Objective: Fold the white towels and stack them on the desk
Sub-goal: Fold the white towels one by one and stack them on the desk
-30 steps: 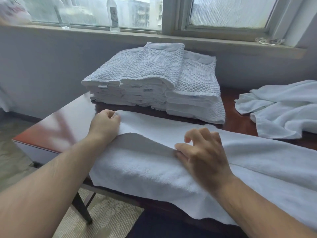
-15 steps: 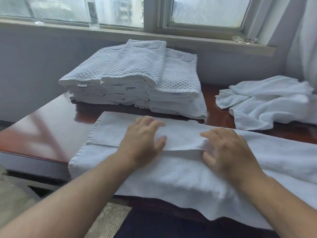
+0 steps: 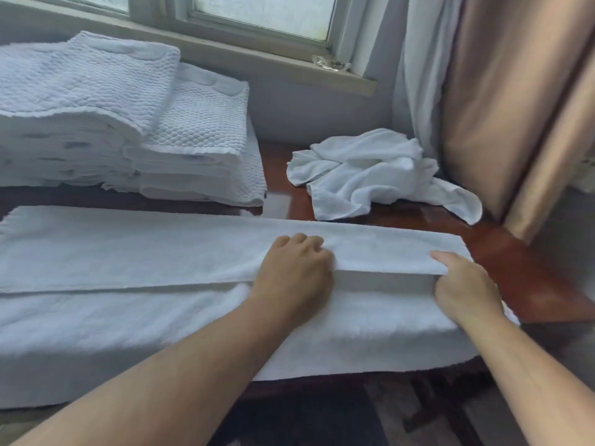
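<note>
Lying lengthwise along the near edge of the glossy reddish-brown desk [image 3: 531, 268], one long towel [image 3: 128, 252] of soft white terry has its far side folded over toward the person, so a straight hem runs along its middle and its near side drapes over the desk edge. Two bare hands work its right end: the left hand [image 3: 294, 272] curls its fingers over the folded flap at the hem, and the right hand [image 3: 463, 284] pinches the flap's corner with the thumb on top, so the layer between them stands slightly raised with shadow beneath. Behind the towel, at the left, two side-by-side piles of waffle-textured white towels [image 3: 96, 107] lie folded flat; the layers blur together too much to count. One crumpled heap [image 3: 370, 175] of smooth white cloth sits at the desk's far right, near a tan curtain [image 3: 499, 107]. A small clear glass dish [image 3: 331, 63] rests on the window sill [image 3: 289, 69]. Half a second earlier both hands pressed flat nearer the towel's middle; now they grip farther right and the view has swung toward the curtain.
</note>
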### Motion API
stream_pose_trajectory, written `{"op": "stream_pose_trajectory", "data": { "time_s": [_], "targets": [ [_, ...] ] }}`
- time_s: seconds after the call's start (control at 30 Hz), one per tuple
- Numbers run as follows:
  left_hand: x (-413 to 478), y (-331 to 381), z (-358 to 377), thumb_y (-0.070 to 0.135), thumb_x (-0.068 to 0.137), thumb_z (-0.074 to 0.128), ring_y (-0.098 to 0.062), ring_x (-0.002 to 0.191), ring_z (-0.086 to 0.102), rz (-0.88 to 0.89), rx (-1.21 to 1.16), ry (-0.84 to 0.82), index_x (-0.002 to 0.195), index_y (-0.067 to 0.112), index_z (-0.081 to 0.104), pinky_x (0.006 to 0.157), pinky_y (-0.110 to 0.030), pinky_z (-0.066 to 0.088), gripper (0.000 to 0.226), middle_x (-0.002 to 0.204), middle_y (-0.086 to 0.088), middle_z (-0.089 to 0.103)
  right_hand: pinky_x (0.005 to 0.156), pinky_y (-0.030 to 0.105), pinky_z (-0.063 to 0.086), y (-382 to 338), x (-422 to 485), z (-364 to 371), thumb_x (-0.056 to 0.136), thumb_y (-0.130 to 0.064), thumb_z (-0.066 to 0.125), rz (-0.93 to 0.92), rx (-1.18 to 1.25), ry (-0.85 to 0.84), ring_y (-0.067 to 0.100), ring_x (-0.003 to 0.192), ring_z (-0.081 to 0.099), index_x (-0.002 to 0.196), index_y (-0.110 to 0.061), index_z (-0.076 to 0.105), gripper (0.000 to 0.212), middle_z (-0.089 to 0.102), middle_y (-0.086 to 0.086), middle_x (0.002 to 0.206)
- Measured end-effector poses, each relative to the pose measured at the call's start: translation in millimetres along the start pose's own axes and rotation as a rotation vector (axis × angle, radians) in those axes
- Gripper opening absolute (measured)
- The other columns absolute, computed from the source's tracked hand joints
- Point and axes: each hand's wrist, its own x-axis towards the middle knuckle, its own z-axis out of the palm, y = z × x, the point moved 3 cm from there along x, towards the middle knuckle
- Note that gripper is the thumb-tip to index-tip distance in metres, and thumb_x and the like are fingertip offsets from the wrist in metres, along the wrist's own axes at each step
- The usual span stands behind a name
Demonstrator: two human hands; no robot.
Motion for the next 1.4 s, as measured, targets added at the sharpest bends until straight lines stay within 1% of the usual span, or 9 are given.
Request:
{"op": "stream_pose_trajectory", "data": {
  "time_s": [0.27, 0.5, 0.63, 0.67, 0.7, 0.83, 0.93, 1.13, 1.4],
  "targets": [
    [-4.8, 4.0, 0.9, 0.031, 0.101, 0.038, -0.017, 0.098, 0.061, 0.187, -0.104, 0.038, 0.114, 0.032, 0.068, 0.077, -0.035, 0.049, 0.033, 0.107, 0.012, 0.067, 0.096, 0.037, 0.046, 29.6, 24.2, -11.2, 0.084, 0.008, 0.042, -0.037, 0.021, 0.213, 0.035, 0.114, 0.06, 0.12, -0.025, 0.074, 0.058, 0.067, 0.005, 0.13],
    [-5.0, 4.5, 0.2, 0.046, 0.103, 0.029, -0.012, 0.104, 0.062, 0.229, -0.1, 0.02, 0.112, 0.033, 0.067, 0.073, -0.036, 0.053, 0.041, 0.1, 0.012, 0.063, 0.105, 0.038, 0.042, 40.9, 37.8, -25.1, 0.087, -0.027, 0.051, 0.051, -0.045, -0.279, 0.025, 0.131, 0.052, 0.134, -0.038, 0.063, 0.05, 0.056, -0.003, 0.146],
    [-6.1, 3.6, -1.2, 0.044, 0.103, 0.037, -0.016, 0.104, 0.066, 0.228, -0.119, 0.052, 0.112, 0.034, 0.072, 0.073, -0.039, 0.057, 0.037, 0.109, 0.008, 0.07, 0.082, 0.039, 0.045, 30.7, 38.1, -35.3, 0.064, -0.06, 0.046, 0.041, 0.173, -0.42, 0.012, 0.078, 0.03, 0.08, -0.028, 0.066, 0.041, 0.039, -0.014, 0.084],
    [-6.2, 4.5, -1.9, 0.042, 0.102, 0.037, -0.017, 0.101, 0.067, 0.238, -0.123, 0.06, 0.11, 0.034, 0.073, 0.072, -0.04, 0.057, 0.038, 0.107, 0.007, 0.071, 0.087, 0.037, 0.046, 26.6, 38.9, -36.3, 0.067, -0.063, 0.046, 0.012, 0.254, -0.332, 0.012, 0.125, 0.037, 0.091, -0.027, 0.068, 0.048, 0.039, -0.009, 0.128],
    [-6.8, 5.3, -2.8, 0.041, 0.101, 0.036, -0.019, 0.098, 0.068, 0.248, -0.131, 0.069, 0.107, 0.033, 0.075, 0.07, -0.041, 0.057, 0.04, 0.104, 0.006, 0.072, 0.089, 0.032, 0.045, 21.8, 40.6, -34.0, 0.073, -0.065, 0.043, -0.048, 0.28, -0.231, 0.012, 0.1, 0.057, 0.101, -0.027, 0.066, 0.052, 0.064, -0.01, 0.096],
    [-11.2, 3.7, -5.5, 0.042, 0.102, 0.039, -0.016, 0.105, 0.068, 0.238, -0.186, 0.067, 0.113, 0.039, 0.074, 0.074, -0.039, 0.058, 0.037, 0.109, 0.01, 0.072, 0.12, 0.05, 0.022, 0.3, 37.1, -4.6, 0.1, -0.05, 0.024, -0.169, -0.176, -0.276, 0.027, 0.153, 0.014, 0.139, -0.029, 0.046, 0.049, 0.027, -0.001, 0.163],
    [-14.6, -5.5, 3.6, 0.047, 0.104, 0.037, -0.004, 0.145, 0.035, 0.191, -0.22, -0.128, 0.143, 0.046, 0.05, 0.113, -0.032, 0.037, 0.041, 0.153, 0.02, 0.044, 0.123, 0.056, 0.005, 13.1, 31.2, 14.9, 0.081, -0.062, -0.002, -0.119, -0.278, -0.389, 0.029, 0.156, -0.009, 0.154, -0.037, 0.026, 0.083, 0.0, -0.003, 0.17],
    [-25.9, -8.2, 9.9, 0.078, 0.087, -0.003, -0.003, 0.15, -0.019, 0.215, -0.103, -0.41, 0.158, 0.042, -0.005, 0.124, -0.037, -0.007, 0.08, 0.165, 0.015, -0.016, 0.103, 0.03, 0.033, 25.3, 10.9, -4.7, 0.098, -0.03, 0.05, -0.089, 0.291, 0.158, 0.019, 0.129, 0.047, 0.12, -0.021, 0.071, 0.032, 0.062, -0.005, 0.135],
    [-28.5, 20.3, 6.0, 0.078, 0.088, 0.0, -0.006, 0.153, 0.002, 0.249, -0.198, -0.276, 0.155, 0.047, 0.016, 0.123, -0.036, 0.003, 0.076, 0.166, 0.018, 0.012, 0.067, 0.03, 0.038, 103.5, -74.0, -0.1, 0.088, -0.039, 0.045, 0.479, 0.771, 0.629, 0.019, 0.084, 0.058, 0.088, -0.03, 0.056, 0.014, 0.061, -0.015, 0.083]
  ]
}}
